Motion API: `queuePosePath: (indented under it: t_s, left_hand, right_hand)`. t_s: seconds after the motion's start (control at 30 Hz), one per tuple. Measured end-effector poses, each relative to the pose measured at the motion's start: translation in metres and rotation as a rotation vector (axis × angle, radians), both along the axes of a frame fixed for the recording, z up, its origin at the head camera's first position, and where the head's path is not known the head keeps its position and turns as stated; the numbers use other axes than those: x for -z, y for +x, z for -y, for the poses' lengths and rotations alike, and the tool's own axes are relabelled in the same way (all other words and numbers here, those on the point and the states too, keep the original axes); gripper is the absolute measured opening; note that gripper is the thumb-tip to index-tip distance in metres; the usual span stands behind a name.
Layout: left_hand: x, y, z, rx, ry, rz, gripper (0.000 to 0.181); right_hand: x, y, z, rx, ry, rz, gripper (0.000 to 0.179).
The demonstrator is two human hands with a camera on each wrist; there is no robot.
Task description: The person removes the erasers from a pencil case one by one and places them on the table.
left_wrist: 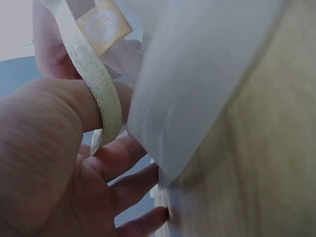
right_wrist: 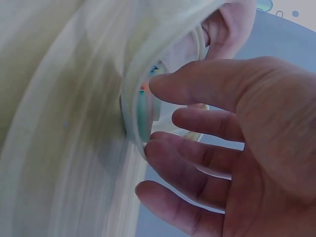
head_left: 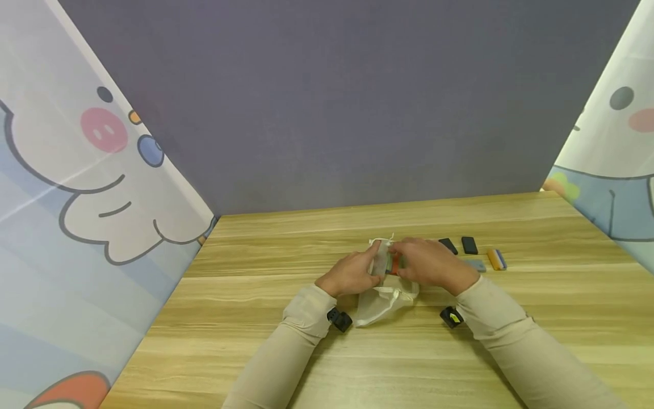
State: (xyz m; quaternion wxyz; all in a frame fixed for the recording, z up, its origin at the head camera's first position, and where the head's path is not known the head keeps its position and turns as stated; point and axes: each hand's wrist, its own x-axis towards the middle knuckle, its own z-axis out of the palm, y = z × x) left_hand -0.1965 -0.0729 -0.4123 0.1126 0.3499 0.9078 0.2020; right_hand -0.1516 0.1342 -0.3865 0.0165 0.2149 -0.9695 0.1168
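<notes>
A white mesh drawstring bag [head_left: 380, 305] lies on the wooden table between both hands, its mouth spread. My left hand [head_left: 352, 274] grips the rim at the left, its thumb through the opening and its fingers outside; a small yellowish label [left_wrist: 104, 25] shows beside the thumb. My right hand [head_left: 431, 262] is at the mouth from the right, with thumb and fingers apart. Its thumb tip overlaps small coloured pieces [right_wrist: 143, 113] inside, pale green with some orange-red. In the head view a red piece [head_left: 395, 264] shows between the hands. The bag's lower inside is hidden.
Right of the right hand lie two small black blocks [head_left: 469, 245], a grey-blue piece [head_left: 477, 265] and an orange, white and blue block [head_left: 497, 259]. A dark grey panel [head_left: 347, 113] stands behind the table [head_left: 245, 329]. Cartoon-printed cloths [head_left: 61, 170] hang at both sides.
</notes>
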Motion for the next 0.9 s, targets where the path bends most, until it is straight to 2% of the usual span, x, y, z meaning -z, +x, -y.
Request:
queuePosePath:
  t_s: [0.3,0.63,0.9]
  left_hand:
    - [-0.0018,-0.0004,0.0005,0.002,-0.018,0.005,0.088]
    - [0.0002,-0.0008,0.0006,-0.012,-0.008,0.016,0.09]
    - [0.0004,-0.0012,0.0007,-0.025,-0.016,0.017,0.09]
  right_hand:
    - [0.0046,-0.0018,-0.0031,-0.002,-0.001,-0.027,0.047]
    - [0.0092,-0.0025,-0.0052,-0.031,-0.025,-0.047,0.035]
    - [0.0087,-0.0018,-0.0056,-0.045,-0.058,-0.012,0.032]
